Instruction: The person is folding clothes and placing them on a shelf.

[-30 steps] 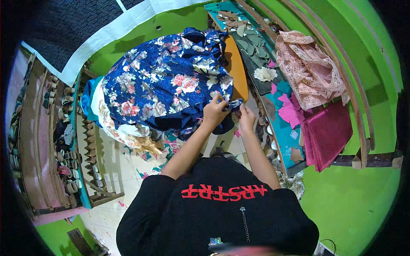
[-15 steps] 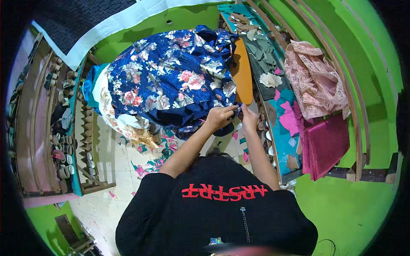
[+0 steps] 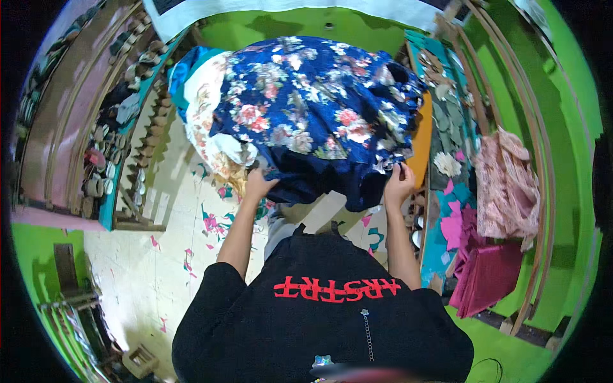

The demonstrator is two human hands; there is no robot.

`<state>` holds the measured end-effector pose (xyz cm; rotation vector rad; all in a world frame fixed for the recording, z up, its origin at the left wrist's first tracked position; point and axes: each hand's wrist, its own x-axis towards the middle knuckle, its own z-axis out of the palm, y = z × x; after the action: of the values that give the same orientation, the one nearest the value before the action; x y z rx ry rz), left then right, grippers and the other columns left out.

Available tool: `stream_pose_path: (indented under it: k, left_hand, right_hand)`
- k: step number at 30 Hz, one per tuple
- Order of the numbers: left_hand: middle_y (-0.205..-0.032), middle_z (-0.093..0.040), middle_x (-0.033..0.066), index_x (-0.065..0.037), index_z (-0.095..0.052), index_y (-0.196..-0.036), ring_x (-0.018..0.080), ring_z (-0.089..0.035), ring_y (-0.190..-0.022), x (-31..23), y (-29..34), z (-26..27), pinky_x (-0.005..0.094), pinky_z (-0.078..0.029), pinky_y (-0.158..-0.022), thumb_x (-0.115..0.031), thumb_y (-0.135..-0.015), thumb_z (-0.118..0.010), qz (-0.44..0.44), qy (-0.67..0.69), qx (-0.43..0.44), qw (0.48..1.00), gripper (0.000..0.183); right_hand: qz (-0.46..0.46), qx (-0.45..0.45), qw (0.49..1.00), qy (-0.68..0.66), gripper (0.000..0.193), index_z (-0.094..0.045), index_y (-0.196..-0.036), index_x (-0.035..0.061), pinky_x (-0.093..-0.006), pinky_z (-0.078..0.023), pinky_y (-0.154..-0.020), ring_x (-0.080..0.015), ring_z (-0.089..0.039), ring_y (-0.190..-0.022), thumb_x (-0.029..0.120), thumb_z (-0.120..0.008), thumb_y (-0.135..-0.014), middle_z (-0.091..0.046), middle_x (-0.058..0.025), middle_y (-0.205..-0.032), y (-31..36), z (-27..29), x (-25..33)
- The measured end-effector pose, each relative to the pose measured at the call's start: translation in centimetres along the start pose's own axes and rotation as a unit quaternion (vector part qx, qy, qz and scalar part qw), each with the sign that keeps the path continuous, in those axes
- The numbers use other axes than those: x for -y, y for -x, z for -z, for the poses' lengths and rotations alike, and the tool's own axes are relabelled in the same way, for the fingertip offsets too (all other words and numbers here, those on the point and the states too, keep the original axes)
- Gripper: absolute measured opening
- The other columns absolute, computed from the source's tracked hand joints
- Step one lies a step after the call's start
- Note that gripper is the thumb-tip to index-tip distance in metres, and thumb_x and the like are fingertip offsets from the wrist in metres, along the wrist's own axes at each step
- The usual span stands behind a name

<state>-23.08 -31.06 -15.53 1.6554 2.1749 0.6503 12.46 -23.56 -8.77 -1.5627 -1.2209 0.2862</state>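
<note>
A large dark blue cloth with pink and cream flowers (image 3: 290, 96) lies spread and rumpled ahead of me. My left hand (image 3: 258, 186) is closed at its near left edge, with fingertips partly hidden by the fabric. At the near right corner, my right hand (image 3: 399, 183) pinches the same cloth between thumb and fingers. The near edge sags in dark folds between my hands. A cream floral cloth (image 3: 203, 121) and a teal cloth (image 3: 181, 80) stick out beneath it on the left. An orange board (image 3: 422, 143) shows past its right side.
Racks with shoe-shaped pieces (image 3: 105, 159) stand at left. On the right, a teal bench (image 3: 436, 239) bears grey and pink cut pieces, pink lace fabric (image 3: 504, 185) and folded magenta fabric (image 3: 488, 274). Coloured scraps (image 3: 214, 222) litter the floor.
My hands, earlier together at the cloth's right corner, are now wide apart. The left moved to the near left edge; the right still holds the corner. The view has shifted.
</note>
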Motion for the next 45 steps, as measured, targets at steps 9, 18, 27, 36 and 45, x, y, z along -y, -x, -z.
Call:
stream_pose_path:
  k: [9, 18, 27, 36, 45]
  left_hand:
    - [-0.050, -0.049, 0.0068, 0.000, -0.059, -0.071, 0.0164, -0.046, -0.040, 15.2, -2.7, 8.8, 0.0297, -0.035, -0.034, -0.026, -0.071, -0.056, 0.218, 0.151, 0.139, 0.954, 0.026]
    - [-0.071, -0.058, 0.0041, 0.001, -0.062, -0.082, 0.0110, -0.050, -0.063, 22.5, -8.9, 8.7, 0.0267, -0.040, -0.055, -0.025, -0.073, -0.057, 0.266, 0.224, 0.119, 0.930, 0.028]
    - [-0.077, -0.061, 0.0113, 0.003, -0.060, -0.080, 0.0190, -0.057, -0.072, 23.2, -12.6, 4.2, 0.0295, -0.044, -0.067, -0.020, -0.068, -0.058, 0.254, 0.409, -0.012, 0.876, 0.026]
    - [-0.093, -0.059, 0.0091, -0.006, -0.053, -0.102, 0.0252, -0.057, -0.082, 22.4, -17.0, 2.3, 0.0393, -0.045, -0.078, -0.050, -0.083, -0.037, 0.379, 0.797, 0.105, 0.459, 0.050]
    - [-0.094, -0.058, 0.0123, -0.007, -0.054, -0.094, 0.0297, -0.056, -0.084, 17.5, -12.4, 0.4, 0.0489, -0.043, -0.077, -0.036, -0.077, -0.039, 0.490, 0.749, -0.050, 0.443, 0.037]
  right_hand:
    - [0.225, 0.168, 0.954, -0.106, 0.008, -0.059, -0.077, 0.0026, -0.0341, -0.039, -0.071, -0.0265, -0.048, -0.078, 0.003, -0.060, -0.068, -0.053, -0.0095, -0.077, 3.2, -14.2, 14.3]
    - [0.396, 0.423, 0.813, 0.055, 0.011, -0.063, -0.066, 0.0089, -0.0393, -0.035, -0.080, -0.0304, -0.041, -0.101, 0.013, -0.066, -0.057, -0.048, -0.0115, -0.102, 11.7, -28.1, 16.8]
    - [0.405, 0.360, 0.835, 0.095, 0.004, -0.056, -0.068, 0.0021, -0.0376, -0.042, -0.059, -0.0296, -0.052, -0.070, 0.003, -0.056, -0.064, -0.052, -0.0100, -0.073, 11.0, -31.9, 15.4]
    - [0.249, 0.355, 0.900, -0.032, 0.014, -0.058, -0.076, -0.0016, -0.0301, -0.045, -0.063, -0.0259, -0.056, -0.071, -0.004, -0.061, -0.063, -0.056, -0.0115, -0.078, 7.5, -26.1, 19.9]
    - [0.215, 0.268, 0.938, -0.048, 0.010, -0.057, -0.074, -0.0037, -0.0269, -0.044, -0.065, -0.0229, -0.057, -0.069, -0.005, -0.060, -0.064, -0.057, -0.0114, -0.076, 5.3, -24.4, 21.3]
